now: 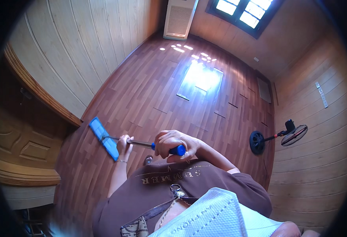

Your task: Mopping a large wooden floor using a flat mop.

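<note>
A flat mop with a long blue head [104,138] rests on the wood floor to my left, by the doorway. Its metal pole [142,143] runs toward my body and ends in a blue grip. My right hand [172,143] is wrapped round that grip in front of my chest, with the rounded blue tip sticking out past the fingers. Lower on the pole, nearer the mop head, my left hand [125,145] is closed round the shaft. A bracelet shows on the left wrist.
A standing fan [295,135] with a round black base is by the right wall, its cord trailing along the floor. A tall white floor unit [178,19] stands in the far corner. Sunlight glares on a floor panel [201,83] ahead. A wooden door [31,146] is at left.
</note>
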{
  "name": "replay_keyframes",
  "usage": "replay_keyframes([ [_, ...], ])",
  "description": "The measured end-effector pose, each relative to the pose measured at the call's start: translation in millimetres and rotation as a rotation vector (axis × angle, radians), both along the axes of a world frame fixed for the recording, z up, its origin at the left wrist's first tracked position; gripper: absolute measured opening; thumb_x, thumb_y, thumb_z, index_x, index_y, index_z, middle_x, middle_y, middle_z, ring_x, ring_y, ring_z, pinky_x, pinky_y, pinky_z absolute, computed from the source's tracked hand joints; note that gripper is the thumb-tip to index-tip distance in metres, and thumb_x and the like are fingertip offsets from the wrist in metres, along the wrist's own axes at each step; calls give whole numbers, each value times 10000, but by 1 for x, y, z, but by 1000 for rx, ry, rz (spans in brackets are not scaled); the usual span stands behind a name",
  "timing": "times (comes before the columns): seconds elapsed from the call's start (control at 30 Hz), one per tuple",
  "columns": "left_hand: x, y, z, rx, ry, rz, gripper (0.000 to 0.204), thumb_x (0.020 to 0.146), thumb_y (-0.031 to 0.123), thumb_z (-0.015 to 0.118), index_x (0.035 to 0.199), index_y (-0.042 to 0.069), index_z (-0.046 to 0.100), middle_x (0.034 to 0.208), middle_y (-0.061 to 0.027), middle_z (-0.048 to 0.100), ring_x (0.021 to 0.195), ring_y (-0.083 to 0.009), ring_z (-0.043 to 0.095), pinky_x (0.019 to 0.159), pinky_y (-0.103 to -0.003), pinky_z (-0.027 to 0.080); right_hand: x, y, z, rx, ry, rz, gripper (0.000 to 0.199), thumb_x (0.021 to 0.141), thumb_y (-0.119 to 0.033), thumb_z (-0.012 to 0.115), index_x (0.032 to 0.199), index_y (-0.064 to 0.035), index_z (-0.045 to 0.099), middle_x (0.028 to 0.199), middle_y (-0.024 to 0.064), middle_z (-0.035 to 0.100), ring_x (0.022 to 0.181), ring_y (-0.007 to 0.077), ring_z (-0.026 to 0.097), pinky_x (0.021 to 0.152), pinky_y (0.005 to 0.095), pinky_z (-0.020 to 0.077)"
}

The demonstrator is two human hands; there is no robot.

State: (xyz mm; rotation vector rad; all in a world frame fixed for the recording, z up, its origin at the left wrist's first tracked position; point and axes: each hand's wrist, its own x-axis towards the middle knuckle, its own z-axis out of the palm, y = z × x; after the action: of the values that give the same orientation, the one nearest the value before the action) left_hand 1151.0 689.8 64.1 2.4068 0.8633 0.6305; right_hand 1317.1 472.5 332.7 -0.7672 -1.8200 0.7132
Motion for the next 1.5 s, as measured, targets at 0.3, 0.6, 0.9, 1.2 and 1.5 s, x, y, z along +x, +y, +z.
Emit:
replay_keyframes([
  [0.3,-133,8,-43,8,80,348,266,743,242,703,670,67,517,726,-139,576,719,-351,564,644,-441,434,-38,59,-51,-93,173,160,156,813,-174,642,820,-53,543,887,126,613,923,316,589,811,429,440],
  [0.6,-251,14,-106,-35,224,503,334,743,223,689,593,47,448,670,-172,539,679,-360,532,619,-454,396,-76,111,-88,-511,75,273,116,829,-96,662,875,-30,578,1035,109,627,1000,255,568,870,393,454],
  [0.9,-237,7,-142,100,274,469,285,739,223,652,600,39,484,654,-192,557,666,-384,555,598,-484,412,-48,115,-77,-621,61,192,147,837,-111,663,935,-14,612,1080,111,649,1026,233,585,886,363,462],
  [1.2,-121,14,-17,-142,157,151,235,740,254,582,639,43,556,687,-204,589,677,-407,593,607,-503,450,3,68,-1,-380,1,-74,125,807,-135,650,840,-20,614,978,118,679,924,262,628,842,376,483],
  [1.5,22,-14,10,-99,102,-211,223,768,269,647,656,90,575,736,-135,621,755,-371,603,646,-479,467,20,-48,51,-173,-170,-491,92,724,-106,664,800,-57,649,930,108,704,867,288,658,816,390,485],
])
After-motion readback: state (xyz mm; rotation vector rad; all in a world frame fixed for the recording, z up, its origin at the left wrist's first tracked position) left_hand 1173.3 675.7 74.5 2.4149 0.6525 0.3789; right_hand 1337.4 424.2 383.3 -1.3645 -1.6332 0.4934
